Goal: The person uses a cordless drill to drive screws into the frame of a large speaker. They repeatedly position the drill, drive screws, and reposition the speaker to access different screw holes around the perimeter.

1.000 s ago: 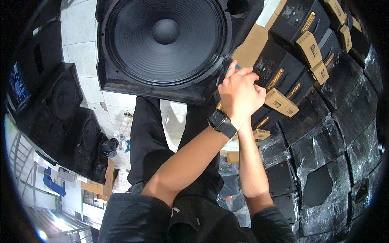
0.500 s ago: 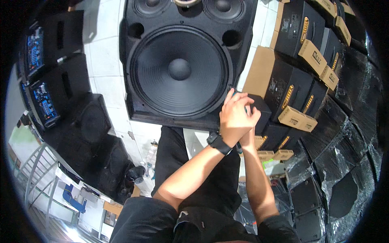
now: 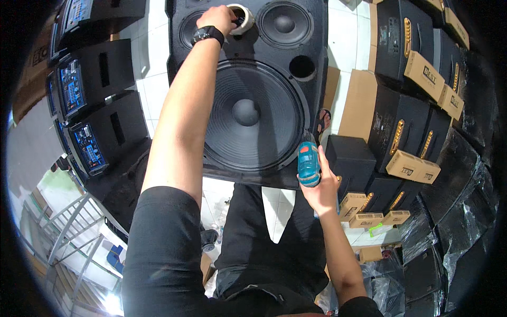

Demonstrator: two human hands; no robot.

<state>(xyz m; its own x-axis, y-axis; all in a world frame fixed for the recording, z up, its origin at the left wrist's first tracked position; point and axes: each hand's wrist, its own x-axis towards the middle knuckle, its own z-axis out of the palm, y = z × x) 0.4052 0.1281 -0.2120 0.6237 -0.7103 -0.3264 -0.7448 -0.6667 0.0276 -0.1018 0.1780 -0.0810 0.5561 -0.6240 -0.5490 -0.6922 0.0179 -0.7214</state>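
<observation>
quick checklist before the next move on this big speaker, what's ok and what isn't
1. Teal power driver gripped by right hand: ok.
2. Left hand off the large cone: ok, it is at the cream ring.
3. Left fingertips holding anything: cannot tell, hidden at the ring.
4. Driver tip seated on a screw: cannot tell, too small and dark.
5. Sandalled foot well away from driver: not ok, it appears close.

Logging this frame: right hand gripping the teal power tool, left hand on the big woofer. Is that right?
Not quite: the left hand isn't on the big woofer; the head view shows it at the white ring between the small cones. The right hand does grip the teal power tool.
</observation>
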